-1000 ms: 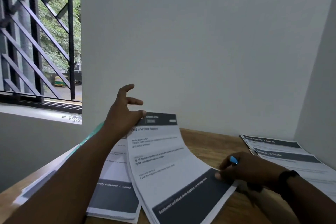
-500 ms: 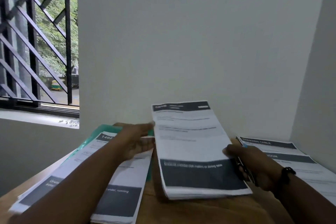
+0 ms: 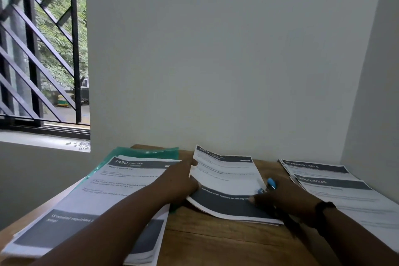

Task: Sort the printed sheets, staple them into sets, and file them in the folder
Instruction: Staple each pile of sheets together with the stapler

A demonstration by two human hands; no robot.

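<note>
- One wooden table (image 3: pixel 216 242) is seen, bearing three groups of printed sheets.
- The largest group, a pile headed "1492 KITCHEN" (image 3: pixel 121 181), lies under and to the left of the left forearm; the number of sheets in it cannot be told.
- One green plastic folder (image 3: pixel 138 151) is seen beneath that pile, showing beyond its far edge, away from the left hand.
- A group of at least two sheets, headed "DRESSING TABLE" (image 3: pixel 313 167) and "MULTI-ROOM" (image 3: pixel 336 188), is spread to the right of the right hand.
- One thin set headed "1610" (image 3: pixel 224 176) lies between the two hands, its near corner lifted off the wood.
- The left hand (image 3: pixel 179 181) is laid on the set's left edge, fingers extended along the paper.
- The right hand (image 3: pixel 282 198) is pressed on the set's right edge with fingers curled round one blue-tipped item (image 3: pixel 271 184); what that item is cannot be told.
- One dark wristband (image 3: pixel 323 207) is worn on the right wrist.
</note>
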